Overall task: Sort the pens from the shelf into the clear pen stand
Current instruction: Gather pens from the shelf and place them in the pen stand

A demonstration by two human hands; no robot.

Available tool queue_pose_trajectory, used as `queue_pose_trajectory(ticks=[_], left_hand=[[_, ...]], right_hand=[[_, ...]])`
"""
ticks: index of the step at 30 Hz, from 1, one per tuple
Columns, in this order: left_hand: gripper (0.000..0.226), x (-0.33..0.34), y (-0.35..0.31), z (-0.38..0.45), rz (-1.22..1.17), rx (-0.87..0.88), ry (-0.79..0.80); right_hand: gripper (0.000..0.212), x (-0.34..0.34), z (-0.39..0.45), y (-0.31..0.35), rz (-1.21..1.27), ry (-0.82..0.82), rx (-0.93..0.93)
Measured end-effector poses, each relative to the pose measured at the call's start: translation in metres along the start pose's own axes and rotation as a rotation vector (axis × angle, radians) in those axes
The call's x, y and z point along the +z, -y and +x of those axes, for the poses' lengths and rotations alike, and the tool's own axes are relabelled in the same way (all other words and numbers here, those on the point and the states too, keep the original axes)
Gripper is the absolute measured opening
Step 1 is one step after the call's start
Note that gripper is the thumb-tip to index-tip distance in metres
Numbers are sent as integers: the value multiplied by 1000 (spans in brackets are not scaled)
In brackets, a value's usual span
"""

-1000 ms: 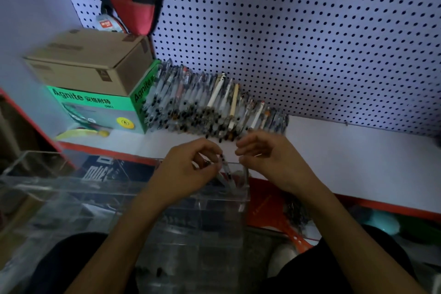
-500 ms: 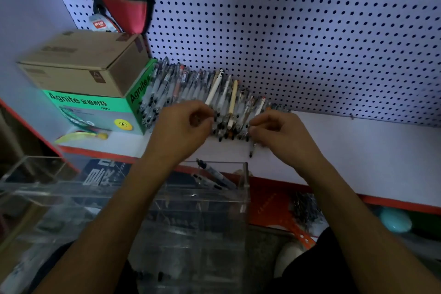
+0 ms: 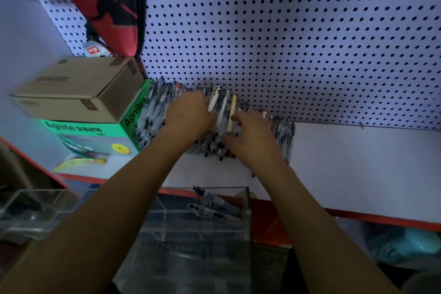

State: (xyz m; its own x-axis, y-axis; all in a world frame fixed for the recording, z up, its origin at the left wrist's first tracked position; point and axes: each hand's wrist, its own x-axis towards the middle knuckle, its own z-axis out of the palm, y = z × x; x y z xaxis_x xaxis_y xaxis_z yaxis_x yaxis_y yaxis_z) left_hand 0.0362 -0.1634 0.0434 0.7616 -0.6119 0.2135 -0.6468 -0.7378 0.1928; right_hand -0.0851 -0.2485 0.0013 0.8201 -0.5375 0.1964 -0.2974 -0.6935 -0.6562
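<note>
Picking is the step in hand: both hands are on the pens point(image 3: 152, 114) heaped on the shelf point(image 3: 358, 164) against the pegboard point(image 3: 286, 43), beside the green box point(image 3: 95, 136); the next move, I judge, calls for pinching a few free of the heap and carrying them down to the stand point(image 3: 202, 227), just below the shelf edge, where only a few pens point(image 3: 214, 205) lie. The left hand point(image 3: 191, 117) reaches forward, arm stretched, knuckles up, fingers curled down into the pile; whether it grips a pen I cannot tell; the right hand point(image 3: 250, 136) lies alongside, fingers bent over the pens by a tan pen point(image 3: 232, 112); its hold too is hidden.
</note>
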Motion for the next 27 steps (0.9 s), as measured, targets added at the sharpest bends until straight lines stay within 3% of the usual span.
queue_pose_trajectory(ticks=[4, 9, 12, 15, 18, 21, 24, 27], left_hand=[[47, -4, 8, 2, -199, 7, -13], [46, -18, 13, -36, -534, -33, -147], [43, -17, 17, -60, -674, -96, -116], [39, -12, 21, -76, -842, -175, -71], [36, -11, 25, -86, -1010, -243, -42], [29, -16, 28, -97, -1141, -291, 4], [21, -24, 30, -108, -1229, -291, 54], [12, -29, 29, -116, -1243, -217, 61]], right_hand=[[60, 2, 4, -4, -64, 49, -44], [44, -2, 12, -10, -108, 50, -108], [40, -2, 12, -11, -68, 7, -150], [34, -2, 8, -10, 99, -67, -162], [25, -9, 5, -4, 264, -166, -61], [29, -22, -7, 4, 380, -274, -13], [23, -35, -33, 13, 527, -247, 28], [17, -45, -54, 24, 743, -95, 114]])
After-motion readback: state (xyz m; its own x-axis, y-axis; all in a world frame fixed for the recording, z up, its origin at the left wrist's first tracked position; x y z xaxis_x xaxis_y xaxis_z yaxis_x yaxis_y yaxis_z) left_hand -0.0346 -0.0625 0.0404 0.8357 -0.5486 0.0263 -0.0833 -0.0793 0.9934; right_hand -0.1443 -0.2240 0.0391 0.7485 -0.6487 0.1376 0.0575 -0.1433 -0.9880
